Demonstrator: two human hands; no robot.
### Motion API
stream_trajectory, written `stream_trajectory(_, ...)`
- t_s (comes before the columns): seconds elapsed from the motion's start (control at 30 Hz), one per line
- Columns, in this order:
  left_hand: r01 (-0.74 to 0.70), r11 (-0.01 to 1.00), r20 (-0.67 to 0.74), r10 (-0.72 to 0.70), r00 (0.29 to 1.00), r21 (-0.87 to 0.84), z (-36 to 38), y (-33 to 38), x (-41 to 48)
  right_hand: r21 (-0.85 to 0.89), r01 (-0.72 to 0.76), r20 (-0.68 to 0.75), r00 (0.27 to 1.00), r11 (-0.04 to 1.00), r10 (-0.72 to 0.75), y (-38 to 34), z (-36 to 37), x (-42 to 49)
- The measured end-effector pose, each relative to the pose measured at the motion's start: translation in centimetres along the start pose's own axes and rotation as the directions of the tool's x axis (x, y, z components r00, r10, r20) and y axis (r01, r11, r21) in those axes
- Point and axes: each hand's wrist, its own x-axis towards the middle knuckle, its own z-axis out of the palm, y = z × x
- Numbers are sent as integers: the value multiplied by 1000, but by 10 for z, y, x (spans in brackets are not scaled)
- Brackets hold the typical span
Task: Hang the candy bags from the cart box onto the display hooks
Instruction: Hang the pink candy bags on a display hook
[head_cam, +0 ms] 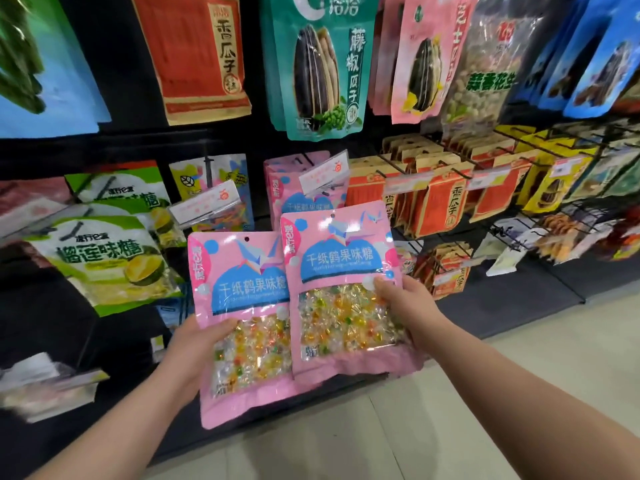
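Left hand (192, 346) grips left candy bag (239, 271), right hand (407, 308) grips right candy bag (341, 265): glossy pink rectangles; pale tiled floor (485, 393).

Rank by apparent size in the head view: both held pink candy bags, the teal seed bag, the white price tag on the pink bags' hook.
1. Right-hand pink bag and left-hand pink bag: alike, tied.
2. Teal seed bag, though cropped and farther off, so unsure.
3. White price tag.

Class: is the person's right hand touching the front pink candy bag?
Touching. The head view shows the right hand gripping the front pink candy bag at its right edge, thumb on its face.
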Motion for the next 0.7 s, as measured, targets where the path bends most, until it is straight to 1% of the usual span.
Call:
stream_trajectory(0.13,8,1000,-30,-9,1000,-22,6,-1,7,-33,7,15,1000,999,-6,-4,1,19)
stream_trajectory(0.3,10,998,-73,-15,997,-66,16,-3,12,-54,41,76,996,998,-36,-7,-1,39)
stream_trajectory(0.47,24,994,-116,-36,993,-102,29,-10,14,-31,23,119,993,999,-20,-13,-3,61)
stream_trajectory(0.6,19,998,-161,-28,987,-61,34,-12,18,-62,38,149,988,997,-28,-13,-5,72)
stream_trajectory(0.7,19,999,-170,-25,985,-40,34,-11,20,-44,65,191,980,997,-56,-11,-8,72)
